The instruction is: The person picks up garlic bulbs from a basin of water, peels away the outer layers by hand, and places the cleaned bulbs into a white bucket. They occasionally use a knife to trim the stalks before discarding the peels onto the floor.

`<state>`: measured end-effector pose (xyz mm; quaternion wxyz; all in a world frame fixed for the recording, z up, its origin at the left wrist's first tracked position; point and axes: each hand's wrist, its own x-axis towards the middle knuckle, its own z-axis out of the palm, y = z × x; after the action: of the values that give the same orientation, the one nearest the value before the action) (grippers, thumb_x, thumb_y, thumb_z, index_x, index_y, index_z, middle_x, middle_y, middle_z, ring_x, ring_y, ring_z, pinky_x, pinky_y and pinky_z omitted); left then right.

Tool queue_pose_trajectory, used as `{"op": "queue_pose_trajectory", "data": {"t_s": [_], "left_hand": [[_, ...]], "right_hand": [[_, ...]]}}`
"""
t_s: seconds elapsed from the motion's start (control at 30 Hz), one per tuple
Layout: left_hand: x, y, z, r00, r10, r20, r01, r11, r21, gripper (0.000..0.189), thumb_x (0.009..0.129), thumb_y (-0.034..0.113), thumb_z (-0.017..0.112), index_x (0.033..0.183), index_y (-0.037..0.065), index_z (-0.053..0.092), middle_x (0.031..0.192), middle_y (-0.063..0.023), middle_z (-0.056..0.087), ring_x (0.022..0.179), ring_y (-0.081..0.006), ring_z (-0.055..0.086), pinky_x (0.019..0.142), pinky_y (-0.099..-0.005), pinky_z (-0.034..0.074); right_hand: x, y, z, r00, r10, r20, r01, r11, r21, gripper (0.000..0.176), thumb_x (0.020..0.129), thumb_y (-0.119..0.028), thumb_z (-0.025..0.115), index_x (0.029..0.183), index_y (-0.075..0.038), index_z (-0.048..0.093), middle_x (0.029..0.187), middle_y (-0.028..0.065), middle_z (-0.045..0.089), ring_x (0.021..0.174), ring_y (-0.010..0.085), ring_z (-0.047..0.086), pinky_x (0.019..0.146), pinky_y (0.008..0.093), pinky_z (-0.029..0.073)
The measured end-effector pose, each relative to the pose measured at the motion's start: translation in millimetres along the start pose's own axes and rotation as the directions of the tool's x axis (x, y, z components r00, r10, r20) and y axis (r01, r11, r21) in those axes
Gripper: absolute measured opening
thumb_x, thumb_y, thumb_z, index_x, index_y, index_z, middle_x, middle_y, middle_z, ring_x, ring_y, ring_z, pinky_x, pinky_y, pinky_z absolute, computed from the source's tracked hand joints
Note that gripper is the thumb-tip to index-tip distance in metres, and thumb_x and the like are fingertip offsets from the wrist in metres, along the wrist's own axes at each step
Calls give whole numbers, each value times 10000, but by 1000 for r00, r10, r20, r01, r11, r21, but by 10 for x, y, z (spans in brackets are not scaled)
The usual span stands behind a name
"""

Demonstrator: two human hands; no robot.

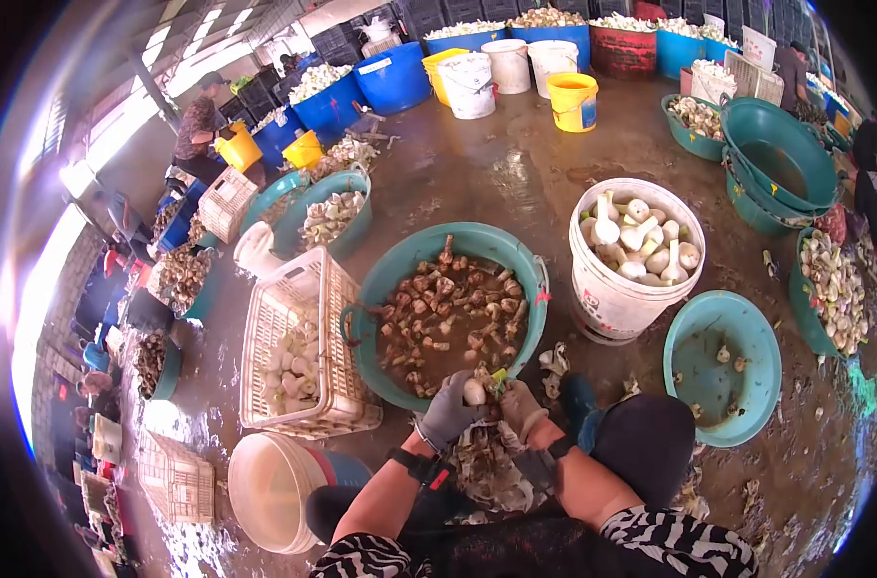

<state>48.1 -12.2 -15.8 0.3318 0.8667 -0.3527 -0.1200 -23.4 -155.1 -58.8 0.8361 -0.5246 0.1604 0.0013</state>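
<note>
A small round white bulb (474,392), peeled clean, sits clasped in the grey-gloved left hand (448,412) at the near rim of a wide teal plastic basin (385,279) holding murky water and brown unpeeled bulbs (448,318). The grey-gloved right hand (521,409) presses beside it; I cannot tell its grasp. A white plastic bucket (612,303) holds peeled white bulbs (641,241); a white slatted crate (337,289) holds more.

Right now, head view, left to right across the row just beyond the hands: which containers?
white slatted crate → teal basin of muddy bulbs → white bucket of peeled bulbs → nearly empty teal basin
</note>
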Motion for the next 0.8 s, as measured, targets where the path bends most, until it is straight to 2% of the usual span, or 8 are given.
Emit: {"op": "queue_pose_trajectory", "data": {"t_s": [0.2, 0.27, 0.33, 0.37, 0.47, 0.63, 0.73, 0.8], "left_hand": [[-176, 71, -59, 993, -99, -67, 79, 964, -253, 570, 708, 197, 765, 1177, 16, 497, 987, -119, 625, 891, -196, 608, 767, -308, 502], [-164, 8, -33, 935, -327, 137, 281, 446, -850, 337, 831, 207, 659, 1103, 47, 542, 951, -91, 627, 764, -181, 624, 675, -286, 523], [-167, 104, -102, 860, -382, 339, 342, -64, -938, 262, 912, 299, 556, 1061, 84, 565, 927, -69, 626, 687, -162, 613, 564, -264, 504], [-201, 30, -160, 851, -299, 432, 433, -68, -899, 300, 943, 371, 485, 1052, 105, 570, 895, -48, 628, 658, -172, 604, 514, -252, 468], [-271, -20, -64, 887, -293, 356, 378, 19, -926, 375, 928, 409, 500, 1111, 84, 544, 899, -60, 627, 702, -173, 615, 573, -279, 506], [-246, 68, -14, 848, -342, -405, 187, 908, -375, 248, 867, 169, 620, 1041, -5, 591, 905, -47, 619, 820, -139, 593, 666, -242, 478], [-226, -143, 106, 904, -54, -425, 15, 995, -96, 254, 849, 161, 643, 1034, -6, 591, 897, -68, 617, 829, -160, 591, 715, -296, 485], [-246, 70, 63, 948, -89, -306, -45, 914, -403, 238, 857, 132, 626, 1051, 3, 576, 865, -59, 621, 737, -149, 596, 640, -270, 485]], "right_hand": [[-128, -76, 2, 995, 4, 101, 9, 992, -123, 246, 934, -246, 490, 1000, -53, 627, 790, -14, 598, 660, 74, 535, 574, 239, 429], [-261, -211, 116, 995, 71, 64, -57, 979, -195, 212, 915, -191, 511, 1009, -43, 630, 816, -5, 613, 689, 74, 546, 599, 238, 439], [97, 527, -8, 963, -250, 100, 262, 956, -130, 183, 891, -121, 528, 1013, -37, 636, 849, -1, 632, 738, 75, 564, 642, 224, 455], [52, 495, -59, 942, -311, 127, 335, 897, -287, 186, 875, -76, 569, 1047, -31, 621, 905, 0, 641, 791, 77, 573, 683, 227, 469], [-196, -19, 46, 984, -61, 165, 21, 972, 233, 217, 878, -78, 595, 1088, -23, 599, 967, 14, 642, 846, 84, 579, 744, 246, 489], [-174, 95, 121, 984, -176, -2, 171, 952, 252, 188, 910, 7, 476, 1031, 3, 620, 932, 37, 632, 820, 129, 606, 737, 280, 529], [-177, 207, 157, 997, -75, 33, 60, 941, 334, 169, 905, -2, 481, 979, -4, 632, 912, 29, 628, 797, 106, 588, 701, 276, 527], [-286, 54, 176, 982, -44, 184, -31, 923, 384, 129, 880, -37, 552, 988, -25, 621, 915, 17, 633, 778, 95, 579, 668, 264, 510]]}}
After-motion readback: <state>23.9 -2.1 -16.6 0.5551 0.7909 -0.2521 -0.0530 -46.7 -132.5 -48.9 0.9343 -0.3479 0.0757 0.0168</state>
